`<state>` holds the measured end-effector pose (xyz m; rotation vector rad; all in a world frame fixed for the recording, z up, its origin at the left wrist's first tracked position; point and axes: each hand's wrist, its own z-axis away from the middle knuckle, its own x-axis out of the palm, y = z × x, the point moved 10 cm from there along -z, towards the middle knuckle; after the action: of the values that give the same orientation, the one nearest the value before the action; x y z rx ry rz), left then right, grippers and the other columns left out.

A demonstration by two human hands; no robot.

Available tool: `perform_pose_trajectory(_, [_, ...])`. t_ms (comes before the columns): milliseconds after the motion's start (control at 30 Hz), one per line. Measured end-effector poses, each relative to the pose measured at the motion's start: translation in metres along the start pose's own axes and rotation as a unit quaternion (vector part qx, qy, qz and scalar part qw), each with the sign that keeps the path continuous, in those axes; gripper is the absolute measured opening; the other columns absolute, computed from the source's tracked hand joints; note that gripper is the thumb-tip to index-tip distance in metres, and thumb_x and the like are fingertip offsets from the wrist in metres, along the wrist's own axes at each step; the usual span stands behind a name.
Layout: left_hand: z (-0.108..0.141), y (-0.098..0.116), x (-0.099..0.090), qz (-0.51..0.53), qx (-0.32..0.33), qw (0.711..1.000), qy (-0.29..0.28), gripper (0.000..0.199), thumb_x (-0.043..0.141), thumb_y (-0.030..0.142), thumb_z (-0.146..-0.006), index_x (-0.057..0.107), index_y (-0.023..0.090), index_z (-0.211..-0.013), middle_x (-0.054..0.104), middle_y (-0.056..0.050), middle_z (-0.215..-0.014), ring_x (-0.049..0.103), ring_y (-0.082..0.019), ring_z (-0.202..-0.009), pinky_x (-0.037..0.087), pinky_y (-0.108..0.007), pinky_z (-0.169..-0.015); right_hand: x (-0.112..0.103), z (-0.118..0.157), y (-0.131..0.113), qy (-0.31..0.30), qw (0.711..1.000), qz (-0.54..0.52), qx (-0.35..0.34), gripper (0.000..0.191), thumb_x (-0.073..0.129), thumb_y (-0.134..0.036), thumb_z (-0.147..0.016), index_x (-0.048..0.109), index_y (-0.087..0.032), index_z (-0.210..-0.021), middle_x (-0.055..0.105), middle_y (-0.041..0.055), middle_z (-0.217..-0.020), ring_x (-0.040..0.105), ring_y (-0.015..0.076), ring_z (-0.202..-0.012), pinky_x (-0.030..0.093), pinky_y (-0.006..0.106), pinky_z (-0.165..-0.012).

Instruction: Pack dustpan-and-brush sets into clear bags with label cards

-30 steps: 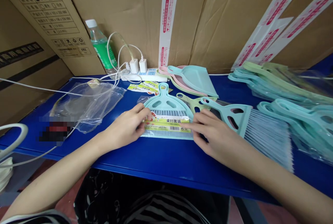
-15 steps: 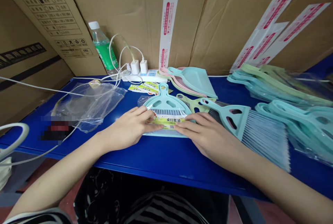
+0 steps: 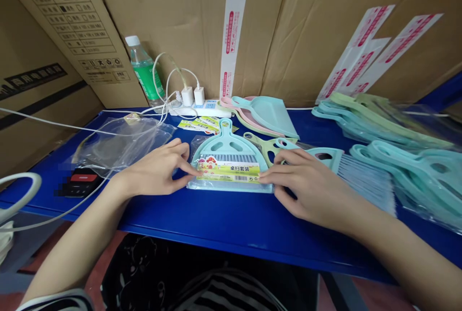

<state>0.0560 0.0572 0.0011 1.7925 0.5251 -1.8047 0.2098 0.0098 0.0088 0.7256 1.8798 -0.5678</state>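
Observation:
A light-blue dustpan and brush set [image 3: 224,146] lies flat on the blue table in a clear plastic bag, handle pointing away from me. Across its bristles sits a yellow-green printed label card [image 3: 231,170]. My left hand [image 3: 162,166] pinches the left edge of the bag beside the label, thumb and forefinger together. At the label's right end, my right hand [image 3: 303,181] pinches the bag with its fingertips; its other fingers curl over the table. Just beyond my right hand rest a loose blue brush [image 3: 364,176] and a green brush [image 3: 269,146].
Dustpans [image 3: 270,113] are stacked behind the set, near spare label cards [image 3: 197,124] and a power strip [image 3: 209,107]. Bagged sets [image 3: 422,171] pile up at right. Empty plastic bags [image 3: 126,142], a bottle [image 3: 146,72] and cables occupy the left. Cardboard boxes [image 3: 180,12] wall the back.
Both hands have moved outward from the label's middle to the sides of the set, so more of the label and dustpan shows. The set stays in about the same place.

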Motion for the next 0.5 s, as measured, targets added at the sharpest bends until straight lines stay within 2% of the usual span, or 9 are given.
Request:
perform_pose_trajectory(133, [-0.001, -0.007, 0.001, 0.022, -0.017, 1.0, -0.002, 0.021, 0.058, 0.031, -0.087, 0.076, 0.031, -0.098, 0.054, -0.001, -0.078, 0.048, -0.016, -0.077, 0.041, -0.028, -0.073, -0.002, -0.001, 0.0, 0.004, 1.0, -0.015, 0.012, 0.032, 0.047, -0.007, -0.08, 0.075, -0.023, -0.077, 0.073, 0.0026, -0.074, 0.053, 0.0217, -0.074, 0.044, 0.038, -0.071])
perform_pose_trajectory(267, [-0.002, -0.011, -0.002, 0.016, -0.037, 0.999, 0.021, 0.019, 0.059, 0.035, -0.087, 0.077, 0.027, -0.086, 0.057, -0.001, -0.074, 0.051, -0.016, -0.076, 0.042, -0.026, -0.067, -0.001, -0.003, 0.001, 0.007, 1.0, -0.014, 0.014, 0.029, 0.047, -0.013, -0.086, 0.074, -0.021, -0.079, 0.07, 0.0045, -0.069, 0.053, 0.0214, -0.072, 0.044, 0.037, -0.069])
perform_pose_trajectory(400, [-0.005, 0.001, -0.003, -0.032, -0.007, 0.998, 0.056, 0.025, 0.056, 0.033, -0.089, 0.071, 0.022, -0.072, 0.056, -0.001, -0.069, 0.05, -0.015, -0.071, 0.042, -0.028, -0.067, 0.003, -0.004, 0.005, 0.01, 0.999, -0.033, 0.018, 0.028, 0.046, -0.019, -0.091, 0.073, -0.021, -0.094, 0.069, 0.0059, -0.072, 0.056, 0.0212, -0.073, 0.046, 0.036, -0.068])
perform_pose_trajectory(500, [-0.007, 0.015, -0.005, -0.098, 0.025, 0.99, 0.103, 0.033, 0.051, 0.031, -0.092, 0.064, 0.019, -0.064, 0.056, -0.002, -0.07, 0.048, -0.016, -0.07, 0.043, -0.03, -0.068, 0.007, -0.005, 0.004, 0.004, 0.999, -0.032, 0.009, 0.03, 0.043, -0.019, -0.094, 0.072, -0.021, -0.102, 0.069, 0.0058, -0.075, 0.057, 0.0212, -0.076, 0.047, 0.035, -0.068])
